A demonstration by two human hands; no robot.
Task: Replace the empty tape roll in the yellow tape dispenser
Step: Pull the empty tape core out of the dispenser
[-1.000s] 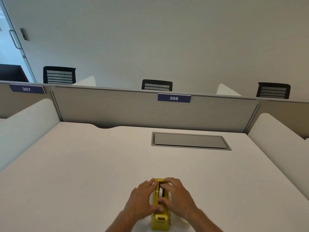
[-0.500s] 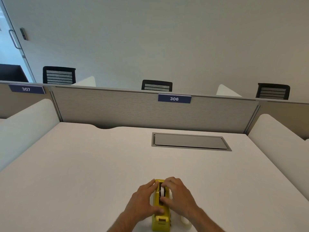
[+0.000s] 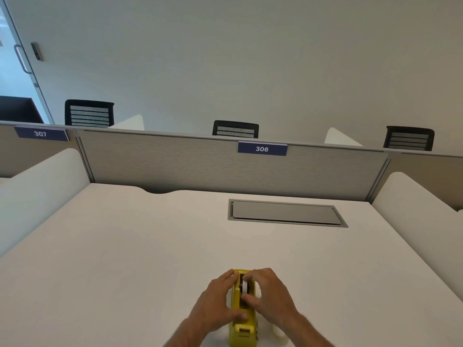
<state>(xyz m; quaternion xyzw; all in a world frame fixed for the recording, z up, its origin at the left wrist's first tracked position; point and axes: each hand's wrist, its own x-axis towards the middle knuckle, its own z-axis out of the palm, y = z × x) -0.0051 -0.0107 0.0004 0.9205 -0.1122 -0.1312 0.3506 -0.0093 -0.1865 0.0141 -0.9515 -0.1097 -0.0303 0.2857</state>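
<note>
The yellow tape dispenser (image 3: pixel 242 331) stands on the white desk (image 3: pixel 140 259) near its front edge, cutter end toward me. My left hand (image 3: pixel 217 305) clasps its left side, thumb across the top. My right hand (image 3: pixel 269 293) has thumb and fingers pinched on the white tape roll (image 3: pixel 244 286) that sits in the dispenser's slot. A translucent tape roll (image 3: pixel 279 334) lies on the desk just right of the dispenser, partly behind my right wrist.
A grey cable hatch (image 3: pixel 286 213) is set into the desk farther back. A grey partition (image 3: pixel 200 166) labelled 306 closes the rear, white side dividers (image 3: pixel 421 209) flank the desk, and black chairs (image 3: pixel 235 128) stand beyond.
My right fingers have shifted a little on the white roll in the slot, showing more of it. The left hand and the dispenser stay where they were.
</note>
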